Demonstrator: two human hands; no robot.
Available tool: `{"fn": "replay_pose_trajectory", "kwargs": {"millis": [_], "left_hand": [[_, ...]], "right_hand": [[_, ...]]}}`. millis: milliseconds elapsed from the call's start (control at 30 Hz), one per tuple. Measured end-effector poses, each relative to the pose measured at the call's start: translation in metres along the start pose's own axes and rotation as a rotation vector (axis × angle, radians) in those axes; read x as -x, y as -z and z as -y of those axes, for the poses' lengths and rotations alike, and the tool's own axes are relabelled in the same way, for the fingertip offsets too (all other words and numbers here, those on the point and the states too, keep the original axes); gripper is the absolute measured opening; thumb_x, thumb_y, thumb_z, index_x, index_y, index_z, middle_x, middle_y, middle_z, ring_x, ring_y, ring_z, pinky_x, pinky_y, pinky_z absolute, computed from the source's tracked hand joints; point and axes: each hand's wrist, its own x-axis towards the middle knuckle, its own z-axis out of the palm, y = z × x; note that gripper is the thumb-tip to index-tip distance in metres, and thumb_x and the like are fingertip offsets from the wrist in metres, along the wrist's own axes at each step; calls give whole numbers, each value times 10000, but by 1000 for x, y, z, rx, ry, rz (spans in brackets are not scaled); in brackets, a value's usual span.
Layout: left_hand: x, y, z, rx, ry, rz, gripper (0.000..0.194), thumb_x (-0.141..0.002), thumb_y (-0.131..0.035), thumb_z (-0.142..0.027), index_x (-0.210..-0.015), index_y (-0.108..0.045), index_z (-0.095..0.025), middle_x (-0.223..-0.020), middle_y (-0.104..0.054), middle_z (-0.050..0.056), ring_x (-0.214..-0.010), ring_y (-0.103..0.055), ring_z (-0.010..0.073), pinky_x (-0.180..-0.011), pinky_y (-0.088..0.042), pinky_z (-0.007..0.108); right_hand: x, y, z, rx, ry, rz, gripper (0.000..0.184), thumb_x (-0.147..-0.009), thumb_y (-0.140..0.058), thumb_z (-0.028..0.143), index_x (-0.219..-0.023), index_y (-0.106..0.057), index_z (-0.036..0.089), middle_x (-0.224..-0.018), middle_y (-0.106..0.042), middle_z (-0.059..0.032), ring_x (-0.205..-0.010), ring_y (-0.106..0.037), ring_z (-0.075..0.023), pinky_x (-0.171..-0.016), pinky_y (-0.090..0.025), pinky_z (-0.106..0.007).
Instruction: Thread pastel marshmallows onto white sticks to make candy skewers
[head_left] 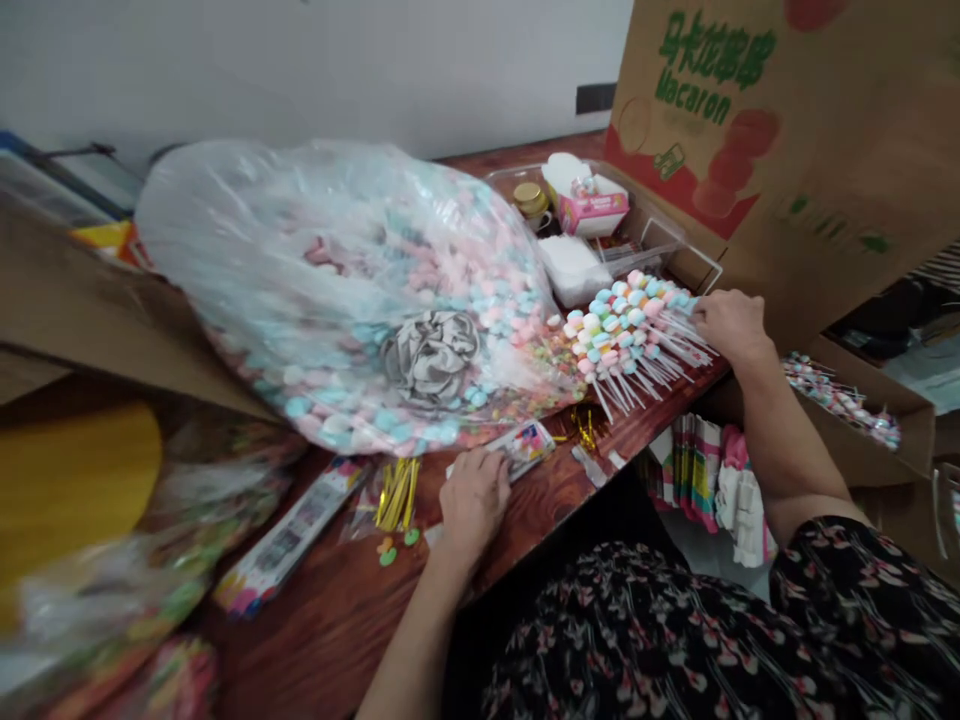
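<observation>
My left hand rests on the wooden table with its fingers curled at the end of a printed plastic bag, on a flat stack of such bags. My right hand is at the right end of a pile of candy skewers, pastel candies on white sticks. Its fingers are pinched at the pile's edge, on a skewer as far as I can see; the fingertips are partly hidden. A big clear bag of pink, white and blue candies lies left of the pile, with a grey scrunched cloth tie on it.
Gold twist ties and small green candies lie left of my left hand, near another printed bag stack. A clear tray stands behind the skewers. A tall carton rises at right; a box of wrapped skewers sits lower.
</observation>
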Motion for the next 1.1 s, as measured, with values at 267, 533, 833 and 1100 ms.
{"fn": "replay_pose_trajectory", "kwargs": {"millis": [267,533,833,1100], "left_hand": [[4,-5,4,381,177,-30,220,-904,-544,-262,-774,-699,-176,-809,-677,68,-789,-604,185,-737,-480,304],[0,-4,13,771,355,-71,178,-812,-665,-323,-710,-710,-184,-724,-670,17,-698,-613,140,-682,-473,259],[4,-9,16,727,272,-62,177,-837,-664,-324,-739,-699,-180,-733,-669,25,-707,-609,139,-683,-472,262],[4,-9,13,569,47,-67,126,-875,-616,-274,-810,-677,-185,-895,-701,69,-869,-628,174,-821,-515,336]], "right_hand": [[20,-10,-8,-486,21,-587,255,-892,-508,310,-777,-675,156,-805,-689,-165,-765,-615,-208,-690,-423,-344],[92,-7,85,-945,671,-148,152,-916,-517,237,-839,-647,223,-767,-665,-16,-706,-613,-154,-685,-473,-282],[88,-33,94,-645,889,-46,203,-869,-479,112,-852,-662,198,-820,-662,-39,-730,-588,-151,-647,-405,-256],[87,-27,112,-553,975,-80,254,-834,-458,87,-834,-677,215,-824,-684,-41,-732,-573,-153,-625,-393,-254]]}}
